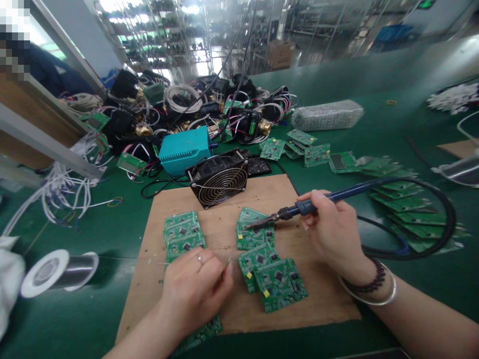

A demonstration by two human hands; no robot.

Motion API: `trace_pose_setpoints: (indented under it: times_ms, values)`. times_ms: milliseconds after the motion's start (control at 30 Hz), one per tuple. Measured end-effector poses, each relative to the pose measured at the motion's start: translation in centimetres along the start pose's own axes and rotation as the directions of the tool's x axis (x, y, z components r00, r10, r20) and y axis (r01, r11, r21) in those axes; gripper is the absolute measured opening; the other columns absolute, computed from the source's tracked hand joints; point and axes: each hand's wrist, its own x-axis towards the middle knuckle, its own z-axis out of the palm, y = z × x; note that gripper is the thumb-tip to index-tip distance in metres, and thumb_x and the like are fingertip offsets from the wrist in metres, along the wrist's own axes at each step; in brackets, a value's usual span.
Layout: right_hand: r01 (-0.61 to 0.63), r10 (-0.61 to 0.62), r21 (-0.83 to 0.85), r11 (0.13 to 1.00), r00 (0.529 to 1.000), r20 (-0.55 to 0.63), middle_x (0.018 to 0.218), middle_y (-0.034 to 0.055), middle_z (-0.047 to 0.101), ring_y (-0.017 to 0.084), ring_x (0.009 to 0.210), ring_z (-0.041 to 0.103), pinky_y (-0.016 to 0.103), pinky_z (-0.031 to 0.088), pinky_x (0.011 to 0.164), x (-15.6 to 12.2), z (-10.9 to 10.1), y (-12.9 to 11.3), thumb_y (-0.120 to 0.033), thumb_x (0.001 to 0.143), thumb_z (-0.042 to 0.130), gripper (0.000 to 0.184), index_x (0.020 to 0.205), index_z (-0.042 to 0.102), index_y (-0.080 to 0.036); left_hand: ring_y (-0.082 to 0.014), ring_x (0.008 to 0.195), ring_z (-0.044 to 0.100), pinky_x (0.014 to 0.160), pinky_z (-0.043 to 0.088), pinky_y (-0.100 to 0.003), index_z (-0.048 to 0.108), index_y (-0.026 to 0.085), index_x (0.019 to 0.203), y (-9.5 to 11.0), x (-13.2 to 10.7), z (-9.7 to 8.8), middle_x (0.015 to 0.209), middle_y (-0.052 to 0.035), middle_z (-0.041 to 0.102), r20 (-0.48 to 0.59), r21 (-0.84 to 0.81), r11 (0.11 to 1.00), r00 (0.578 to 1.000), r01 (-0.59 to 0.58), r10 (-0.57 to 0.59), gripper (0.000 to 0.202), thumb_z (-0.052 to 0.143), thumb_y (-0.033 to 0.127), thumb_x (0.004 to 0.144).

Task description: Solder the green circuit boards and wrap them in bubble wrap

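Observation:
My right hand [333, 234] is closed round the blue handle of a soldering iron [309, 205]. The iron's tip points left, over the upper boards of the right-hand group of green circuit boards [280, 284]. My left hand [198, 284] is closed in a pinch on a thin strand of solder wire [230, 255], whose end rises from the fingertips. Under and beside that hand lies a column of overlapping circuit boards [183, 230], partly hidden by it. Both groups rest on a sheet of brown cardboard [322, 309].
A solder spool [62, 271] lies at left. Behind the cardboard stand a black fan [220, 179] and a teal box [185, 148]. Cabled assemblies [209, 107] are heaped further back. Stacked boards [407, 199] and the iron's looping cable [449, 214] are at right, with a bubble-wrapped package [329, 114] behind.

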Motion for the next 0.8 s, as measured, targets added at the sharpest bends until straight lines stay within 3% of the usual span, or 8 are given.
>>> trace_pose_setpoints:
  times_ms: [233, 467, 800]
  values:
    - [0.214, -0.213, -0.004, 0.977, 0.966, -0.149, 0.050, -0.0053, 0.047, 0.008, 0.041, 0.043, 0.022, 0.033, 0.040, 0.19, -0.45, -0.39, -0.051, 0.086, 0.055, 0.033, 0.077, 0.061, -0.020, -0.0087, 0.046, 0.046, 0.048, 0.039, -0.022, 0.049, 0.020, 0.054, 0.12, -0.21, -0.04, 0.048, 0.0045, 0.046, -0.009, 0.048, 0.999, 1.000, 0.003, -0.002, 0.038, 0.046, 0.020, 0.091]
    - [0.055, -0.054, -0.036, 0.998, 0.998, 0.042, 0.047, -0.0052, 0.045, 0.008, 0.038, 0.041, 0.023, 0.032, 0.036, -0.24, -0.30, 0.14, -0.055, 0.082, 0.059, 0.038, 0.071, 0.060, -0.018, -0.0094, 0.048, 0.049, 0.048, 0.039, -0.023, 0.050, 0.020, 0.057, -0.24, -0.20, 0.37, 0.050, 0.0036, 0.049, 0.007, 0.055, 0.998, 1.000, -0.007, 0.007, 0.036, 0.045, 0.019, 0.092]
    - [0.014, -0.011, -0.039, 0.999, 0.996, 0.089, 0.047, -0.0049, 0.047, 0.008, 0.039, 0.042, 0.020, 0.034, 0.036, -0.39, -0.13, 0.44, -0.057, 0.080, 0.060, 0.041, 0.072, 0.062, -0.017, -0.0106, 0.048, 0.047, 0.048, 0.037, -0.023, 0.050, 0.020, 0.057, -0.11, 0.12, 0.30, 0.050, 0.0034, 0.048, 0.028, 0.082, 0.997, 1.000, -0.013, 0.011, 0.036, 0.043, 0.019, 0.092]
